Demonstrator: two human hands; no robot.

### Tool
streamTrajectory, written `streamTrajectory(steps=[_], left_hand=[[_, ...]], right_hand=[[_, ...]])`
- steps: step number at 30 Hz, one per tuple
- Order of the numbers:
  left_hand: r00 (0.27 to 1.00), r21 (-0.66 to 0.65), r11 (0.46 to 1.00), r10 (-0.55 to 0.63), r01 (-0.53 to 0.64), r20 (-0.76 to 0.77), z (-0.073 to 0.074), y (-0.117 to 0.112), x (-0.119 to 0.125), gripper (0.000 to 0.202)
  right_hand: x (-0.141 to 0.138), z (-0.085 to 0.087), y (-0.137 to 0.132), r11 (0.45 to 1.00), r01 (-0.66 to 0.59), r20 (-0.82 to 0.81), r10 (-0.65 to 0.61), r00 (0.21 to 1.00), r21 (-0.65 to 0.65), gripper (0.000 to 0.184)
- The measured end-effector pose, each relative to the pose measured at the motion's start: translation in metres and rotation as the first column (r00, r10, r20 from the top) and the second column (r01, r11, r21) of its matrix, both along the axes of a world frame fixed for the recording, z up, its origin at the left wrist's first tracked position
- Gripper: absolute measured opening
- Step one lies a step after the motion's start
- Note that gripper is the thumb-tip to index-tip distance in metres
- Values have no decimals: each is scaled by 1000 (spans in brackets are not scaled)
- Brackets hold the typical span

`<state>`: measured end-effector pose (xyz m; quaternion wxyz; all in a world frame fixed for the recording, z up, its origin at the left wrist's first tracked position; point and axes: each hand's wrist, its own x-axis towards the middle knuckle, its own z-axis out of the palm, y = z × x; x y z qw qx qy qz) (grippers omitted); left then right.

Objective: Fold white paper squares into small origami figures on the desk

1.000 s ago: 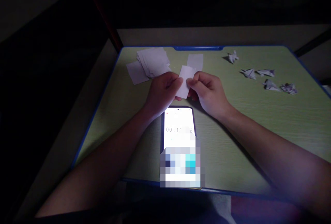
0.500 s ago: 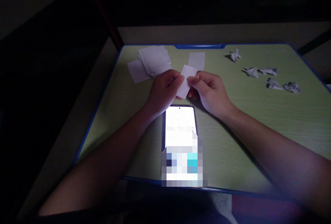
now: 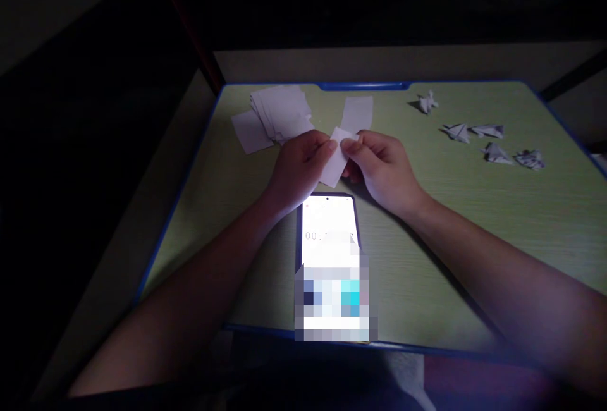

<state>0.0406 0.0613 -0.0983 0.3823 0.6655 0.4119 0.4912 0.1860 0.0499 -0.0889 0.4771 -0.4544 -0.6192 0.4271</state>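
Observation:
A narrow white piece of paper [image 3: 336, 165], apparently folded, is held tilted above the table between both hands. My left hand [image 3: 302, 161] pinches its left side, thumb on top. On the right side, my right hand [image 3: 382, 164] grips it the same way, with the thumb pressed on its face and the other fingers curled behind. Just beyond the hands lies a single white sheet [image 3: 358, 112]. A loose stack of white sheets [image 3: 283, 107] rests at the back left. The fingers behind the paper are mostly hidden.
A lit phone [image 3: 328, 221] showing a timer lies in front of the hands, its lower part blurred. Several crumpled or folded paper pieces [image 3: 497, 153] are scattered at the right. The light green table [image 3: 450, 259] has a blue edge, and surroundings are dark.
The held paper has shifted slightly down toward me and its top edge sits lower. Both hands keep their pinch. The whole view has moved a little.

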Motion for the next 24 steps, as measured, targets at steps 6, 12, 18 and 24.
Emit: streamTrajectory(steps=[6, 12, 18, 24], left_hand=[[999, 26, 999, 37, -36, -37, 3, -1, 1, 22], [1000, -26, 999, 20, -21, -12, 3, -1, 1, 24], [1000, -55, 998, 25, -25, 10, 2, 0, 2, 25], [999, -46, 998, 51, -52, -12, 4, -2, 3, 21]], right_hand=[[-1, 2, -1, 1000, -26, 7, 26, 1000, -18, 40], [-2, 3, -1, 1000, -14, 10, 14, 1000, 0, 43], [-1, 1, 0, 1000, 0, -14, 0, 1000, -11, 42], [0, 1, 0, 1000, -7, 34, 7, 999, -1, 44]])
